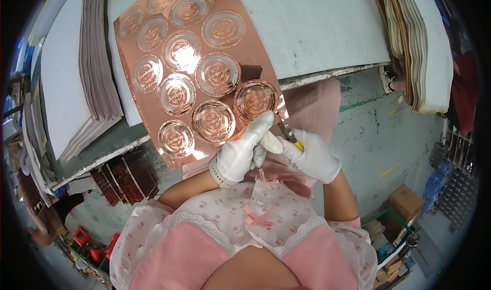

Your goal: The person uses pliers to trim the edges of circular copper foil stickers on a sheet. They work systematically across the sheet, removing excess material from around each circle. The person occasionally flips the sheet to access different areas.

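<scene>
A shiny copper-coloured sheet (125, 80) with rows of round embossed discs lies over the table's near edge and reaches toward me. My left hand (243, 152), in a white glove, grips its near edge just below the lower right discs. Its thumb and fingers point toward the right hand. My right hand (317, 157), also gloved in white, is closed around a slim yellow-and-dark utility knife (288, 133). The tip of this knife meets the sheet's near right corner, beside the lower right disc (255, 101). The fingers partly hide the knife's handle.
The sheet rests on a pale table (317, 29) with a worn front edge. Stacks of large sheets stand at the left (94, 49) and right (409, 44). Below the table is a dark red rack (125, 180). A cardboard box (405, 202) stands on the floor at lower right.
</scene>
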Demonstrator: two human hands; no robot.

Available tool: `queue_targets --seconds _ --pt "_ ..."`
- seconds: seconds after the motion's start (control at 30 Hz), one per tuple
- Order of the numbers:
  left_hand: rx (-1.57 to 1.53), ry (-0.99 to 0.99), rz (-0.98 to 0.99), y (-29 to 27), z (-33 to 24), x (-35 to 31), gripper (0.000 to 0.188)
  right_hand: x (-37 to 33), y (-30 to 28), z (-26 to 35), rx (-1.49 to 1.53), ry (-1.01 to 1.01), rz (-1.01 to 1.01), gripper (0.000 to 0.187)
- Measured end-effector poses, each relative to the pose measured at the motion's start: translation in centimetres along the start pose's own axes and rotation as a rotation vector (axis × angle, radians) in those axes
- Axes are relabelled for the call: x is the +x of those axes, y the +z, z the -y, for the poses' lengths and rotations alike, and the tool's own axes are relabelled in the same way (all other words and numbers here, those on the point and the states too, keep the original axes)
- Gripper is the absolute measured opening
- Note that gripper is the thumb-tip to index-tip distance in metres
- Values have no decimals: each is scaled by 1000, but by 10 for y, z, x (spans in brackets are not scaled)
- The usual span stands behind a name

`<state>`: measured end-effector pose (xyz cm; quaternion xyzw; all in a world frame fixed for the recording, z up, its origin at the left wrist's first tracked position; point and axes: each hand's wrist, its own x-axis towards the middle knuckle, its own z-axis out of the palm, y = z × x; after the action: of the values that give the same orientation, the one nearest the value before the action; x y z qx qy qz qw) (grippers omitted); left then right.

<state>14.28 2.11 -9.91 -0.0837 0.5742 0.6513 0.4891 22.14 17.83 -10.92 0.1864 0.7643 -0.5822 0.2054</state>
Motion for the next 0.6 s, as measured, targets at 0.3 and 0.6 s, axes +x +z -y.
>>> queue_targets --seconds 0.3,0.6 --pt "69 15 -10 3 2 2 55 -4 -25 35 -524 -96 41 40" --pt "124 -5 12 -1 3 -2 54 -12 -12 4 -74 -2 29 39"
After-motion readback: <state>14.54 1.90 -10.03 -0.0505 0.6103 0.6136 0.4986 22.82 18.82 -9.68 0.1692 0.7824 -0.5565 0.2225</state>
